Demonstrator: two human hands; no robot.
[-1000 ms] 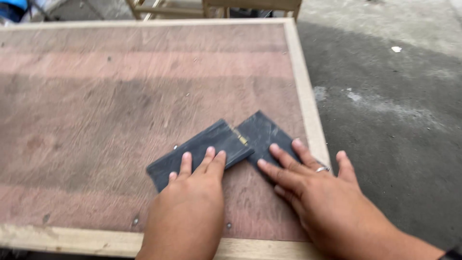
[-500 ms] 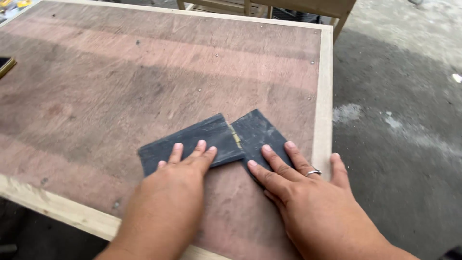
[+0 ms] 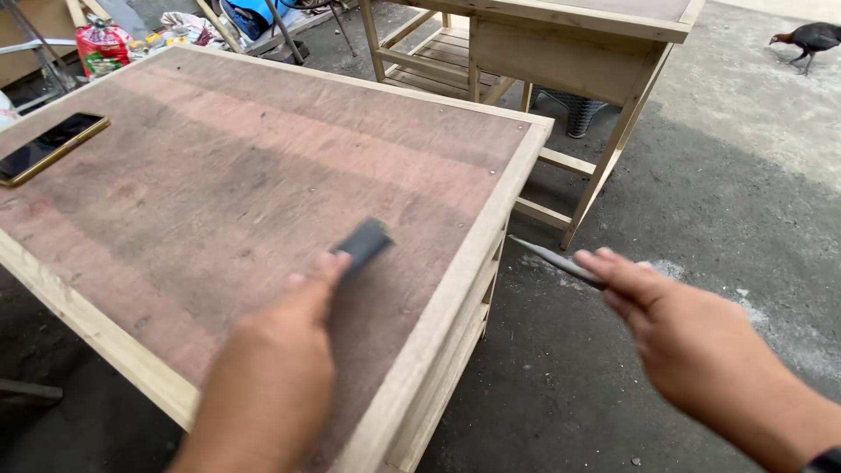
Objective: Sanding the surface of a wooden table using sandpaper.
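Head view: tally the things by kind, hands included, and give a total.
Hands: 2, the left hand and the right hand
Dark sheets: 2, the left-hand sheet and the right-hand sheet, one held in each hand
Wooden tables: 2, the near table and the far table
Phone: 1, phone, lying on the near table
Chicken: 1, chicken
Total: 8

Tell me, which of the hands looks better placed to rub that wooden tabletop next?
Probably the left hand: it holds the dark piece over the tabletop, while the right hand is off past the edge, holding another piece.
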